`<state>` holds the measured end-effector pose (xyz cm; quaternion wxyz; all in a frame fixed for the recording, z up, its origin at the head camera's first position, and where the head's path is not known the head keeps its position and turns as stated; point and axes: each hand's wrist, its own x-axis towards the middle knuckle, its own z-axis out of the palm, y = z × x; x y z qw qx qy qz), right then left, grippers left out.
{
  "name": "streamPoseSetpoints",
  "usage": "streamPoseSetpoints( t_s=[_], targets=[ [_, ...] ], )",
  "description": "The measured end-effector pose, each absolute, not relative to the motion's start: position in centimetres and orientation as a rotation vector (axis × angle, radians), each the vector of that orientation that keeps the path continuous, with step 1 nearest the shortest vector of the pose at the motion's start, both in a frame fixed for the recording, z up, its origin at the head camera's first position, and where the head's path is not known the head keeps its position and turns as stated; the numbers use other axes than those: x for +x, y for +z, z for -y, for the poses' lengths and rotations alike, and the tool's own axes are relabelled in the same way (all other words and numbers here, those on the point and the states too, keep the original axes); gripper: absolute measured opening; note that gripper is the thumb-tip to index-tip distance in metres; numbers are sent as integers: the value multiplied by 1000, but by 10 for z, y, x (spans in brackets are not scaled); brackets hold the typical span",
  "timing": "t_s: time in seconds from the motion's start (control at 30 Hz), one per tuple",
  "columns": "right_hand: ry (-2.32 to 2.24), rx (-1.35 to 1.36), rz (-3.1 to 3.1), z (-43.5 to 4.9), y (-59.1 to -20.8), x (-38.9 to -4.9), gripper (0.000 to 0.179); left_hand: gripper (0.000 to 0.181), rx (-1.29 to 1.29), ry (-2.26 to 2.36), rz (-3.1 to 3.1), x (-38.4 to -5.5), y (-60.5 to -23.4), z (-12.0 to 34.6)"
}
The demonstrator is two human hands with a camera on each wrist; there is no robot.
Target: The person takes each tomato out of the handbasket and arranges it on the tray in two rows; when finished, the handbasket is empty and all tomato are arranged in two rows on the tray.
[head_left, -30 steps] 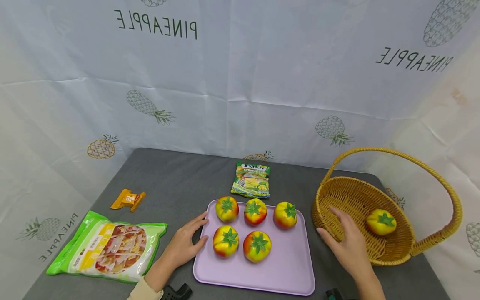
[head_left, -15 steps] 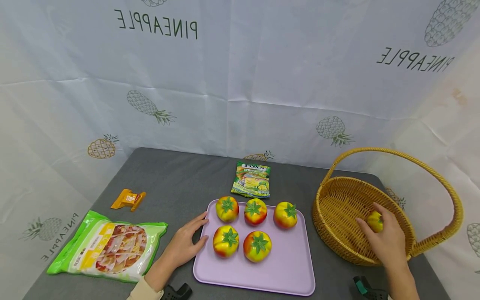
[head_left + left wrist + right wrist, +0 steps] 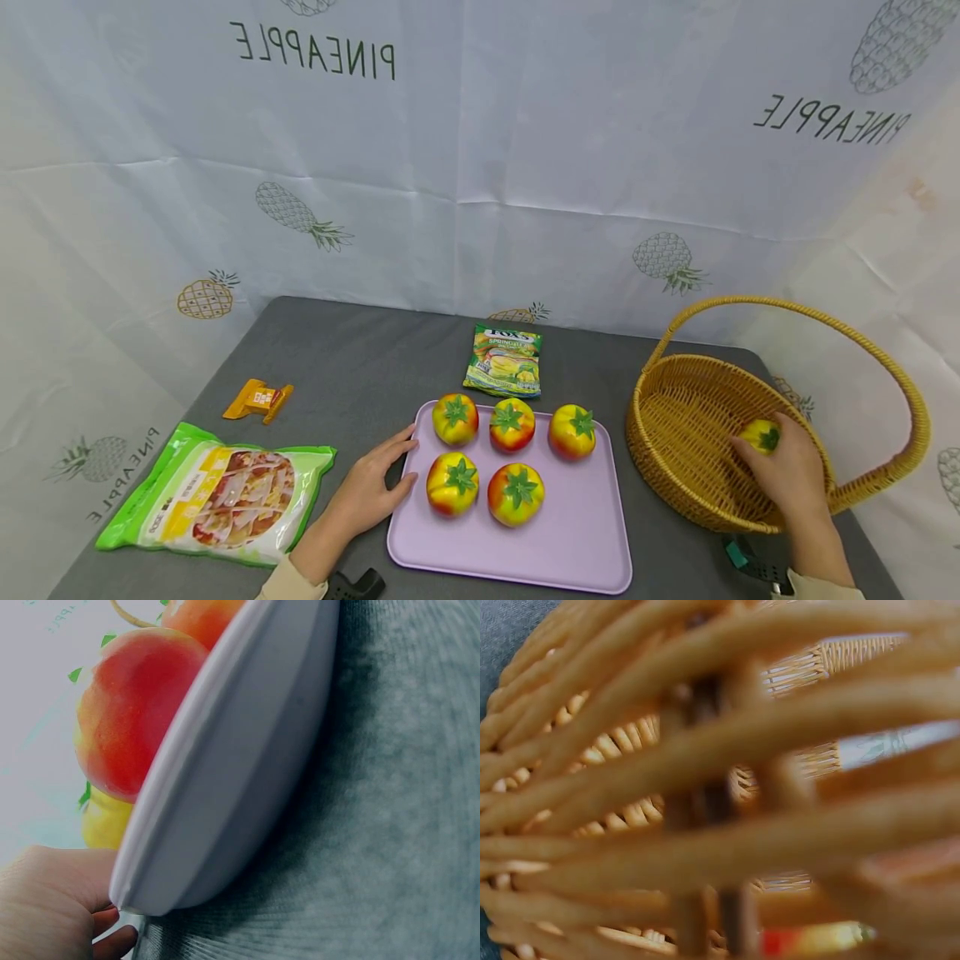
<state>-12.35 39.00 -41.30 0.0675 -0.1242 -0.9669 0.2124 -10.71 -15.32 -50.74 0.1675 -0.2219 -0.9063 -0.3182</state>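
Observation:
Inside a wicker basket [image 3: 678, 417], at the right, my right hand [image 3: 795, 471] grips a yellow persimmon-like fruit [image 3: 757, 434] with a green leafy top. The thumb lies on its near left side; the fingers go round the far right and are partly hidden. In the right wrist view, the basket's weave [image 3: 615, 847] blocks most of that hand. My left hand [image 3: 367, 490] rests against the left rim of a lilac tray [image 3: 573, 533], fingers loosely extended and touching the edge. Several red-and-yellow persimmon-like fruits [image 3: 515, 493] sit on the tray in two rows.
A green-and-white food bag [image 3: 225, 500] lies left of my left hand. Behind it is a small orange wrapped snack [image 3: 258, 401]. A green candy packet [image 3: 503, 360] lies behind the tray. The basket's tall handle [image 3: 885, 358] arches over its right side.
My right hand has moved right, from over the basket's left rim down into the basket, and has taken hold of the fruit there. The left hand and tray stay put.

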Motion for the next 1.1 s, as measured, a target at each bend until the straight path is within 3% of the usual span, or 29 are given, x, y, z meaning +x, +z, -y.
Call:
streamPoseSetpoints(
  t_s=[0.73, 1.1],
  targets=[
    [529, -527, 3016, -398, -416, -128, 82, 44, -627, -942, 2621, -108, -503, 153],
    [473, -456, 2966, -394, -415, -127, 79, 44, -634, -905, 2591, -107, -507, 154]
  ],
)
